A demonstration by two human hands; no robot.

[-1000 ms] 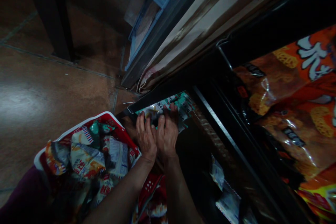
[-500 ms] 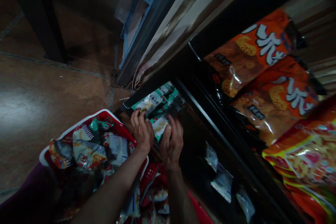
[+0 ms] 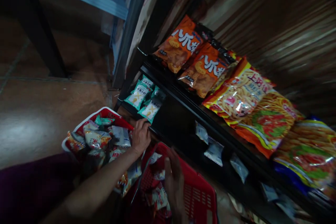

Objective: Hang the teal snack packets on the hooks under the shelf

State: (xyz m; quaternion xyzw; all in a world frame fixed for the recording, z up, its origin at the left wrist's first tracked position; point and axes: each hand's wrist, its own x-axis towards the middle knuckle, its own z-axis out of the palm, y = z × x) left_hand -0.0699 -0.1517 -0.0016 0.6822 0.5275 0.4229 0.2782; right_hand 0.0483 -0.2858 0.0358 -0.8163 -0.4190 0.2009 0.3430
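My left hand (image 3: 140, 137) rests curled on the far rim of a red and white basket (image 3: 78, 128) full of snack packets, next to the low black shelf. I cannot see anything held in it. My right hand (image 3: 173, 181) hovers with fingers stretched out over a second red basket (image 3: 199, 196) that holds more packets. Several small green and white packets (image 3: 144, 98) lie on the low shelf just beyond my left hand.
Large orange snack bags (image 3: 194, 59) and yellow and red bags (image 3: 252, 105) lie on the upper shelf to the right. Small pale packets (image 3: 215, 152) sit on the lower shelf. Brown tiled floor (image 3: 39, 119) is on the left, with a dark post and a blue frame behind.
Both hands have drawn back from the green packets on the shelf toward the baskets. The view has swung right, showing more of the shelves.
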